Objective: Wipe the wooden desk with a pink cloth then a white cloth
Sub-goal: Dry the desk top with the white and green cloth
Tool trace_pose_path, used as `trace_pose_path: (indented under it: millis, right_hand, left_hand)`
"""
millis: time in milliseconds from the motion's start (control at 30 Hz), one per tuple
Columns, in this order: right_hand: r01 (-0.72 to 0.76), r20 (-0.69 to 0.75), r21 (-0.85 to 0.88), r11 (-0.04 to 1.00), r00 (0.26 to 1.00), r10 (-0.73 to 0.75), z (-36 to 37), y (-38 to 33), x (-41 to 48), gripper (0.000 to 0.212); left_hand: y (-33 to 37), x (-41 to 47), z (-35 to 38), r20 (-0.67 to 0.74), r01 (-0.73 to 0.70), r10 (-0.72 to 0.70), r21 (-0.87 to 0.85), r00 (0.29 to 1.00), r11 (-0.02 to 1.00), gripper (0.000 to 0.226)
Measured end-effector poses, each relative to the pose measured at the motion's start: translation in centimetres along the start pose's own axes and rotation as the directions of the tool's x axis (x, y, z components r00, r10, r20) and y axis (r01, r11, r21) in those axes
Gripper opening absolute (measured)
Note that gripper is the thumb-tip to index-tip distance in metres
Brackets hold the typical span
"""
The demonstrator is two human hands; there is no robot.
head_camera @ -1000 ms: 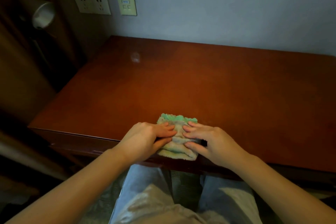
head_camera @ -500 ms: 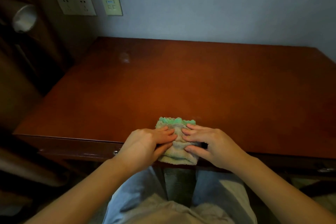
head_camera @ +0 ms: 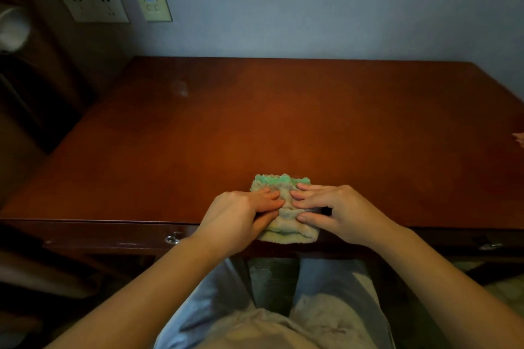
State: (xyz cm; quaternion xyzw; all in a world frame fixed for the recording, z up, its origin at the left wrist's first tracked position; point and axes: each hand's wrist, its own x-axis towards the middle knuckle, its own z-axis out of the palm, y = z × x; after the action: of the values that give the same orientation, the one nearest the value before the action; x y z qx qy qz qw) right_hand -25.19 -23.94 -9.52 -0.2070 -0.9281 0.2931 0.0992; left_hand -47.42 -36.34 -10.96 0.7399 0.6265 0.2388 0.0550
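Left hand point(head_camera: 241, 215), right hand point(head_camera: 340, 210) still pinch fluffy cloth point(head_camera: 286, 231).

On cloth point(head_camera: 286, 231): left hand point(head_camera: 241, 215), right hand point(head_camera: 337, 210)
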Motion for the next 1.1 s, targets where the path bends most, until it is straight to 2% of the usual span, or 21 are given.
trace_pose_path:
  millis: [200, 300, 500, 600, 700, 833, 933, 1100]
  right_hand:
    - [-0.019, -0.058, -0.002, 1.0, 0.998, 0.019, -0.7, 1.1, 0.7, 0.032]
    - [-0.051, -0.105, -0.042, 0.998, 0.993, 0.047, -0.6, 1.4, 1.3, 0.032]
    - [-0.008, -0.056, -0.045, 0.999, 0.998, 0.006, -1.0, 1.6, 1.6, 0.024]
    - [-0.021, -0.052, -0.136, 0.991, 0.999, 0.014, -2.4, 1.9, 3.8, 0.022]
    - [-0.005, -0.073, -0.191, 0.982, 0.997, -0.009, -2.3, 1.6, 4.4, 0.022]
    - [0.001, -0.129, 0.001, 1.0, 0.992, 0.0, -0.8, 1.7, 2.6, 0.022]
    - [0.002, -0.122, 0.008, 1.0, 0.992, -0.001, -1.4, 2.5, 3.8, 0.022]
    - [-0.037, -0.122, 0.007, 0.999, 0.992, 0.038, -2.1, 2.3, 4.7, 0.021]
  left_hand:
    - [0.1, 1.5, 0.8, -0.052, 0.042, -0.041, 0.021, 0.998, 0.999, 0.031]
    - [-0.1, 2.6, 0.6, -0.036, 0.072, -0.07, 0.046, 0.997, 0.996, 0.032]
    - [-0.3, 3.2, 0.3, -0.02, 0.09, -0.089, 0.035, 0.996, 0.995, 0.03]
    - [-0.9, 6.0, -0.4, 0.044, 0.109, -0.114, 0.108, 0.993, 0.988, 0.032]
    - [-1.5, 6.9, -1.3, 0.113, 0.029, -0.047, 0.159, 0.992, 0.987, 0.033]
    - [-2.5, 5.4, -2.0, 0.104, -0.103, 0.097, 0.06, 0.99, 0.993, 0.031]
    - [-2.9, 5.9, -1.7, 0.083, -0.145, 0.143, 0.013, 0.986, 0.989, 0.024]
    - [-3.2, 6.8, -1.7, 0.072, -0.075, 0.082, -0.086, 0.994, 0.993, 0.024]
